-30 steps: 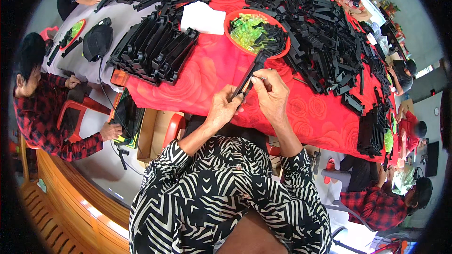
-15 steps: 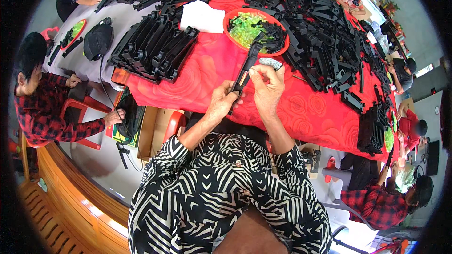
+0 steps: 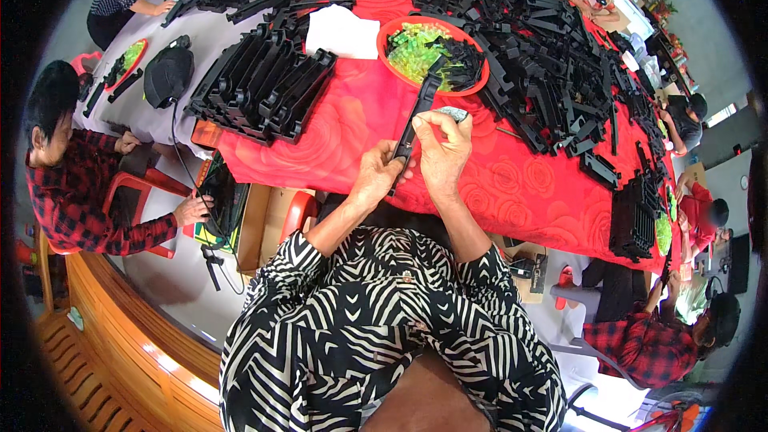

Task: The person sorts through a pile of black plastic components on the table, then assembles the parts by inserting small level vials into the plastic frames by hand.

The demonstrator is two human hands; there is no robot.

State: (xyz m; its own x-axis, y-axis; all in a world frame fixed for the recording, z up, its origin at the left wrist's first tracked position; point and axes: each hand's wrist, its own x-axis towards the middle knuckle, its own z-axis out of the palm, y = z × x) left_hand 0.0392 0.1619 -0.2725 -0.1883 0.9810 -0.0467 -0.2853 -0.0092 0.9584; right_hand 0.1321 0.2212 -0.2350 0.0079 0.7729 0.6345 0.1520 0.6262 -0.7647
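Observation:
In my left hand [image 3: 379,174] is a long, narrow black plastic part [image 3: 427,96], held by its lower end with the fingers wrapped round it. The part tilts up and away, its far tip over the rim of the orange-red bowl [image 3: 385,58]. My right hand [image 3: 445,152] is closed in a pinch against the part's middle. What its fingertips hold is hidden. A small grey, speckled piece [image 3: 456,113] shows behind the right fingers; I cannot tell whether it is gripped. Yellow-green bits [image 3: 416,46] and small black pieces [image 3: 460,64] fill the bowl.
A big heap of black plastic parts [image 3: 544,56] covers the red tablecloth [image 3: 352,96] to the right. Stacked black parts [image 3: 260,84] and a white sheet [image 3: 342,32] lie left. A person in a checked shirt [image 3: 88,192] sits at left, near a black cable [image 3: 182,148]. Others work around.
My right hand has shifted slightly left, closer against the black part. A reddish spot seen on the part before is now covered. The person at the far upper left has leaned further into view.

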